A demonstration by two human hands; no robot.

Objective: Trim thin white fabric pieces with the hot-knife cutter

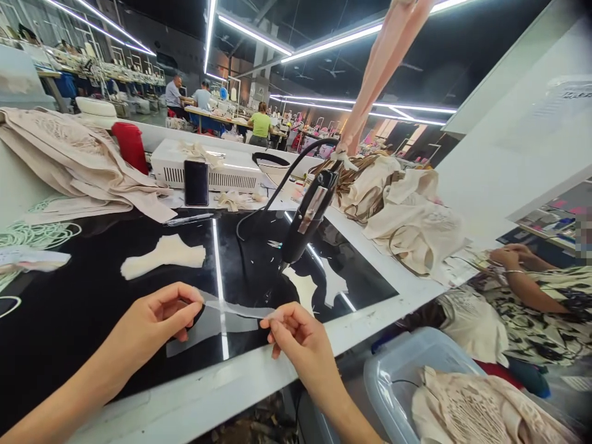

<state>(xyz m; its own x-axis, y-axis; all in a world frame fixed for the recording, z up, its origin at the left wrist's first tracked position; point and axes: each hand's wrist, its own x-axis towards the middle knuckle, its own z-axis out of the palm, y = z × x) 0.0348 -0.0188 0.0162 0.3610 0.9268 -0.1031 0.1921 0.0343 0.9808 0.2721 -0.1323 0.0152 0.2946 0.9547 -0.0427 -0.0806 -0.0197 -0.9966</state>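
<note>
A narrow translucent strip point(240, 308) stretches between my two hands, above the glossy black tabletop point(92, 314). My left hand point(161, 311) pinches its left end between thumb and fingers. At the other end, my right hand point(296, 333) pinches it near the table's front edge. Below the strip shows a sheer grey patch, perhaps a piece or a reflection; I cannot tell. Beyond my right hand, a black handheld tool point(308, 216) hangs tip down from a pink cloth band point(383, 68). Cream shaped fabric pieces point(164, 256) lie on the black surface, one partly behind my right hand.
Beige garments point(74, 154) are heaped at the left, beside pale green cord point(41, 231). A phone point(196, 183) leans on a white vented box point(231, 172). More garments point(402, 209) lie at the right. A plastic bin point(393, 370) stands below the edge; another person point(536, 277) sits beyond it.
</note>
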